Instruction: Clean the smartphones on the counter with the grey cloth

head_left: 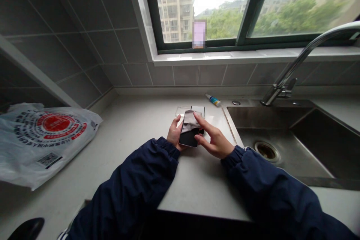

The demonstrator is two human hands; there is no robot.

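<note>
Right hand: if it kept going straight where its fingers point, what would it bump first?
The right hand would meet the grey cloth on the phone; its fingertips seem to touch it, though depth is unclear.

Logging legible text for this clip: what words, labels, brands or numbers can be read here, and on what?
White plastic bag: the red round logo and its ring of dark lettering are too small and blurred to read.
QR code on the bag: no readable text.
Small tube: blue and yellow label, too small to read.
Phone: no text shows.
</note>
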